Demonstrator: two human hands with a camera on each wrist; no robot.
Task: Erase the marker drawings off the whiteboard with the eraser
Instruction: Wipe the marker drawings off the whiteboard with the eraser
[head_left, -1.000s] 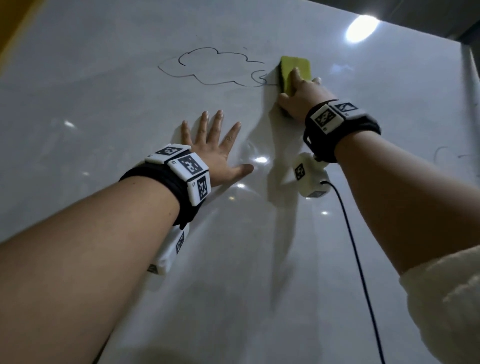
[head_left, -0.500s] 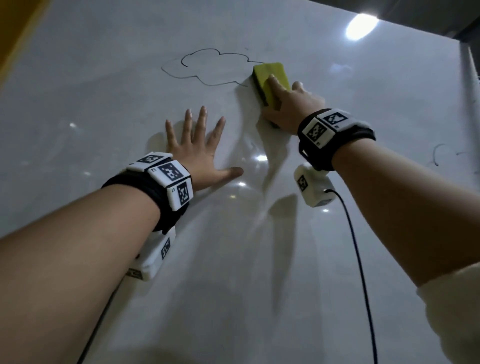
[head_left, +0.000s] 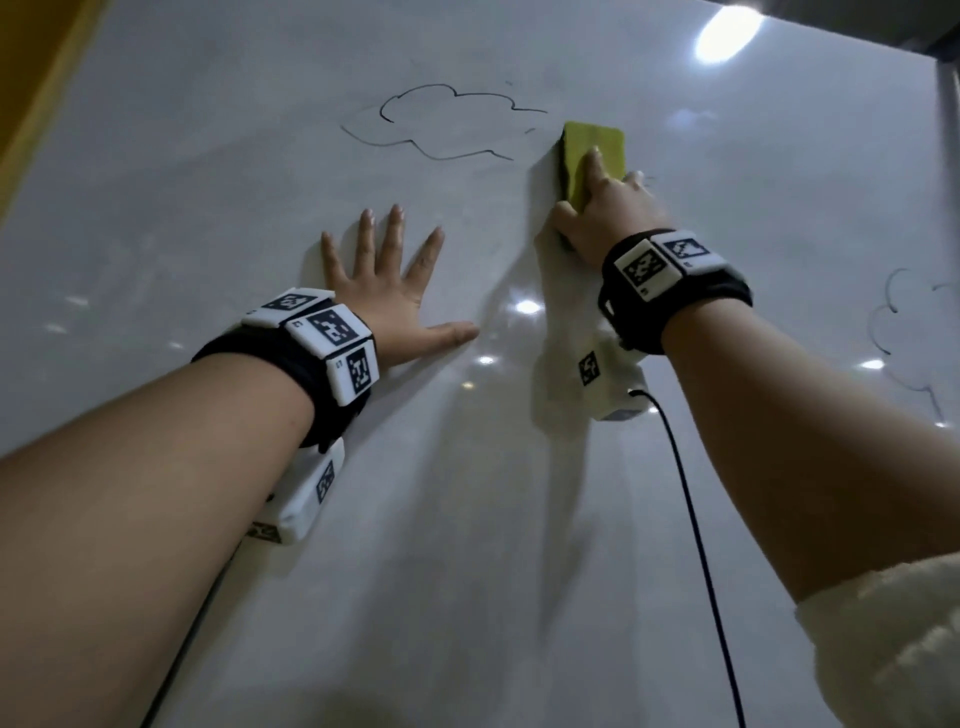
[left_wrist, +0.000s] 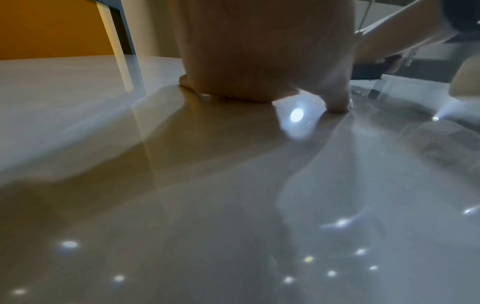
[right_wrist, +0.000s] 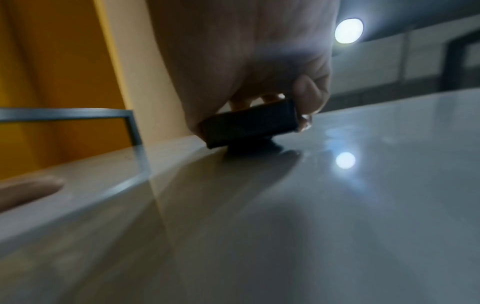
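Pressing on the whiteboard (head_left: 467, 519), the right hand (head_left: 605, 218) holds the eraser (head_left: 592, 140), with fingers curled round its sides and one finger laid on its yellow top. The eraser sits flat on the board, just right of the cloud drawing (head_left: 447, 122). The left hand (head_left: 395, 301) lies flat on the board below the drawing, fingers spread apart. Another drawing (head_left: 901, 332) shows far right.

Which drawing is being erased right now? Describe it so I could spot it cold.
On the whiteboard, look above the flat left hand. The cloud outline sits just left of the yellow eraser in the right hand, unlike the fainter scribble at the right edge.
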